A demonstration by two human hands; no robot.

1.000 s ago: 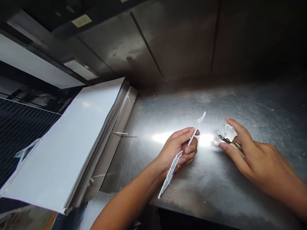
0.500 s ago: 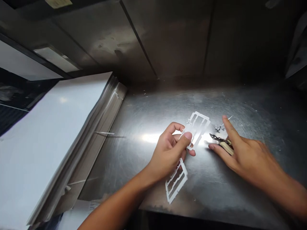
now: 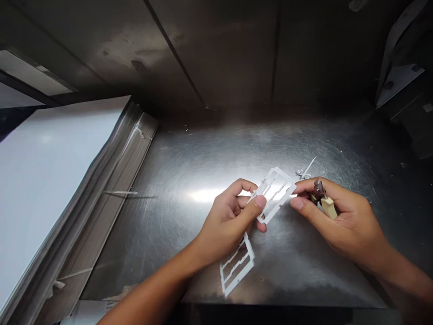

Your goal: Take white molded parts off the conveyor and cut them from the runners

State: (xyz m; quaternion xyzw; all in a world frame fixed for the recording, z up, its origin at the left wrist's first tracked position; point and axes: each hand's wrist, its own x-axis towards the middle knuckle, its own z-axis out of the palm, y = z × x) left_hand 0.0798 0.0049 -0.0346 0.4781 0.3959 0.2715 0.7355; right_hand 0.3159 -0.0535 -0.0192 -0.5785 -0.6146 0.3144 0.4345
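Our left hand (image 3: 233,221) is closed, gripping a white plastic frame (image 3: 281,204) between thumb and fingers; the frame sits tilted above the table, at two o'clock from that hand. A second frame (image 3: 239,279) hangs at six o'clock from the same hand, its upper end hidden behind it, so we cannot tell how it is held.

Our right hand (image 3: 341,221) is curled around a pair of cutters (image 3: 327,207) with cream handles, the metal head pointing toward eleven o'clock. Its thumb and forefinger reach out to the first frame's three o'clock edge, the forefinger appearing to touch it. Just beyond those fingertips, toward ten o'clock from the hand, we see a thin white scrap (image 3: 306,174).

Below us is a scratched metal table (image 3: 182,225); at nine o'clock stands a thick stack of large sheets (image 3: 64,144), white on top.
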